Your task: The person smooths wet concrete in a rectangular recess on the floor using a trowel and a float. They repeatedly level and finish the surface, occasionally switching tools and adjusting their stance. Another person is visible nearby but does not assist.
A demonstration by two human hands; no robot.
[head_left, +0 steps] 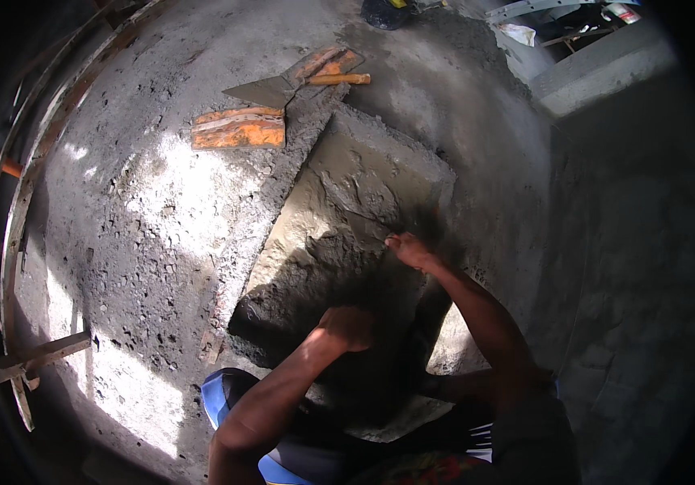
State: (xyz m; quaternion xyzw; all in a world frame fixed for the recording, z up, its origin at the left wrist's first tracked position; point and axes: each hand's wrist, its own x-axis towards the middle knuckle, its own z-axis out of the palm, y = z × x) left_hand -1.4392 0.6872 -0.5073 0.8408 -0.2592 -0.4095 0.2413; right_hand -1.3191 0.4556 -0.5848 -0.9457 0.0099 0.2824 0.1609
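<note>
A shallow rectangular trough (273, 212) with grey-crusted edges holds wet mortar (307, 242). My right hand (414, 251) is closed on a trowel, whose dark, mortar-smeared blade (367, 229) lies in the mix. Over the trough's near part is my left hand (344, 327), fingers curled in; shadow hides whatever they may hold. Beyond the trough's far left corner, a pointed trowel (262, 92) with a wooden handle rests across a worn orange float (329, 63). Another orange float (239, 128) lies just nearer, flat on the floor.
Rough concrete floor (145, 275) surrounds the trough, with sunlit patches. Wooden and metal bars (20, 218) run along the left, and a short timber (44, 357) juts in from there. A grey wall (630, 267) rises on the right. A dark bucket (385, 13) stands at the far side.
</note>
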